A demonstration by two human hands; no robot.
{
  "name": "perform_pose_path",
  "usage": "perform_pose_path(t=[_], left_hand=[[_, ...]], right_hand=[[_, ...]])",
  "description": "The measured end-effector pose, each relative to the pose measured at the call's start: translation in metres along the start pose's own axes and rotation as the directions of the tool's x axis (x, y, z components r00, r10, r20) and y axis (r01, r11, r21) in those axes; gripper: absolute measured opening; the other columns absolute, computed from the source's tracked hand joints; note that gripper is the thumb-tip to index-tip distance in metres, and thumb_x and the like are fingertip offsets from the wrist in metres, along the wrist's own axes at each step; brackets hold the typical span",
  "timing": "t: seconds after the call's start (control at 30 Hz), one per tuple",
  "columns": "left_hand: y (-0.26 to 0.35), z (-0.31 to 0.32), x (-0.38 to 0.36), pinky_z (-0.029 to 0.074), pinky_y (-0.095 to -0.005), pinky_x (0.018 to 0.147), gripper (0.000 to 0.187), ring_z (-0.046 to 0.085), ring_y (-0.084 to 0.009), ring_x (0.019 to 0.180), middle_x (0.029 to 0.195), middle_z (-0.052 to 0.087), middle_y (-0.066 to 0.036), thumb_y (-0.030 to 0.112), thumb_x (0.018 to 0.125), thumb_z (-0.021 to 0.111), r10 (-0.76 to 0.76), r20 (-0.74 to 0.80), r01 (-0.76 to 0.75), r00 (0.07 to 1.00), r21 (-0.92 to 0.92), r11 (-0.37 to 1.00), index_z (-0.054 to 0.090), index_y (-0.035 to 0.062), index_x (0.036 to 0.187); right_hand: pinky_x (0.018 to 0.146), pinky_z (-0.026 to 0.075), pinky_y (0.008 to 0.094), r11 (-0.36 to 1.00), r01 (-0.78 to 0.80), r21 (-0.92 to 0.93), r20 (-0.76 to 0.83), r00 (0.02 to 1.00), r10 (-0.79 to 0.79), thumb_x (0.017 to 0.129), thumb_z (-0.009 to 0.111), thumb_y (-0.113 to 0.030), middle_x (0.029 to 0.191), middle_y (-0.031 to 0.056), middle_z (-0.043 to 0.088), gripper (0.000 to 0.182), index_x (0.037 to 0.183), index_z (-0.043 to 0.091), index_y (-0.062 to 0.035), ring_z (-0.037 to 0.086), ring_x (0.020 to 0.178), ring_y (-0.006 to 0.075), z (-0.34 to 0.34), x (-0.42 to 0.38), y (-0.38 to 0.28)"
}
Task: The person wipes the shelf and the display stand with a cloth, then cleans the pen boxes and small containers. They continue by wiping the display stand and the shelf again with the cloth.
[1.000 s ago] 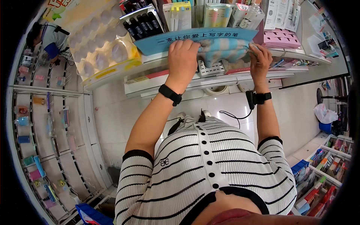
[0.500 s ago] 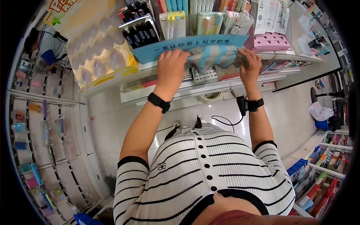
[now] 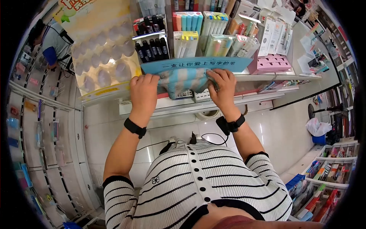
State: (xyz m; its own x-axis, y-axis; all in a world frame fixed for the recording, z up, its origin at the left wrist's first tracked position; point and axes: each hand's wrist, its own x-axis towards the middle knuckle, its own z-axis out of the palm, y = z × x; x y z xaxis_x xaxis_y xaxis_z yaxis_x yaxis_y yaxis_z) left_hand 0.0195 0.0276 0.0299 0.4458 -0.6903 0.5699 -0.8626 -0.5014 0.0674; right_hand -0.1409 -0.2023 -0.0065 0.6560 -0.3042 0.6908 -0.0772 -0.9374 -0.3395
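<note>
A blue-and-white striped cloth (image 3: pixel 183 82) is bunched against the front of a shop shelf (image 3: pixel 179 107), just under a blue sign strip with printed characters (image 3: pixel 196 65). My left hand (image 3: pixel 143 91) grips the cloth's left end. My right hand (image 3: pixel 223 87) grips its right end. Both wrists wear black bands, and a cable hangs from the right one. Above the strip stand racks of black markers (image 3: pixel 152 47) and pastel pens (image 3: pixel 198 32).
A yellow display board with round pockets (image 3: pixel 103 57) leans at the left. Pink boxes (image 3: pixel 272 63) sit at the right of the shelf. Another person (image 3: pixel 49 42) bends over at the far left. Shelving runs down the left side and stocked bins stand at the lower right.
Both hands and the cloth have slid left along the shelf front, and the hands have drawn closer together. The view has tilted up, showing more of the pen racks.
</note>
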Motion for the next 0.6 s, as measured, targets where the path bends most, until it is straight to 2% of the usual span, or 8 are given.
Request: perform_pose_path(t=[0.13, 0.2, 0.27, 0.33, 0.6], left_hand=[[0.007, 0.012, 0.000, 0.042, -0.0378, 0.088, 0.021, 0.060, -0.0254, 0.084, 0.086, 0.062, -0.006, 0.000, 0.076, 0.058, 0.036, -0.021, -0.034, 0.999, 0.099, 0.995, 0.066, 0.0087, 0.093], [0.008, 0.016, 0.004, 0.042, -0.0375, 0.088, 0.019, 0.060, -0.0252, 0.084, 0.086, 0.062, -0.007, 0.001, 0.076, 0.058, 0.031, -0.006, -0.030, 1.000, 0.115, 0.993, 0.066, 0.0083, 0.092], [0.011, 0.018, 0.005, 0.043, -0.0372, 0.085, 0.005, 0.058, -0.0238, 0.080, 0.080, 0.056, -0.007, 0.009, 0.076, 0.058, 0.085, -0.069, -0.074, 0.994, 0.146, 0.987, 0.060, 0.0091, 0.081], [0.012, 0.019, 0.006, 0.043, -0.0374, 0.085, 0.005, 0.058, -0.0237, 0.080, 0.080, 0.056, -0.007, 0.009, 0.076, 0.058, 0.086, -0.081, -0.076, 0.993, 0.122, 0.990, 0.060, 0.0091, 0.081], [0.022, 0.021, 0.010, 0.042, -0.0367, 0.082, 0.005, 0.058, -0.0228, 0.077, 0.079, 0.057, -0.006, 0.009, 0.075, 0.058, 0.098, -0.134, -0.095, 0.986, 0.028, 0.995, 0.060, 0.0091, 0.079]], right_hand=[[0.099, 0.035, 0.0461, 1.000, 0.000, -0.004, 0.007, 1.000, 0.001, 0.072, 0.070, -0.006, 0.114, 0.0044, 0.063, 0.042, 0.112, 0.068, -0.0178, 0.051, 0.111, 0.0309, -0.003, 0.002, 0.001], [0.099, 0.035, 0.0425, 0.999, 0.020, -0.029, 0.027, 0.999, -0.019, 0.074, 0.073, -0.006, 0.112, 0.0032, 0.064, 0.041, 0.113, 0.068, -0.0172, 0.054, 0.108, 0.0284, -0.008, 0.002, 0.007], [0.100, 0.033, 0.0422, 0.999, 0.028, -0.030, 0.052, 0.998, -0.027, 0.076, 0.073, -0.006, 0.112, 0.0025, 0.064, 0.040, 0.114, 0.068, -0.0185, 0.055, 0.107, 0.0260, -0.015, 0.003, 0.013], [0.104, 0.031, 0.0443, 0.995, 0.058, -0.082, 0.082, 0.995, -0.051, 0.077, 0.073, -0.008, 0.110, 0.0004, 0.065, 0.042, 0.116, 0.068, -0.0241, 0.057, 0.106, 0.0231, -0.018, 0.004, 0.019], [0.107, 0.030, 0.0436, 0.988, 0.086, -0.129, 0.155, 0.986, -0.066, 0.081, 0.071, -0.009, 0.111, 0.0005, 0.065, 0.040, 0.118, 0.068, -0.0247, 0.058, 0.107, 0.0221, -0.031, 0.004, 0.039]])
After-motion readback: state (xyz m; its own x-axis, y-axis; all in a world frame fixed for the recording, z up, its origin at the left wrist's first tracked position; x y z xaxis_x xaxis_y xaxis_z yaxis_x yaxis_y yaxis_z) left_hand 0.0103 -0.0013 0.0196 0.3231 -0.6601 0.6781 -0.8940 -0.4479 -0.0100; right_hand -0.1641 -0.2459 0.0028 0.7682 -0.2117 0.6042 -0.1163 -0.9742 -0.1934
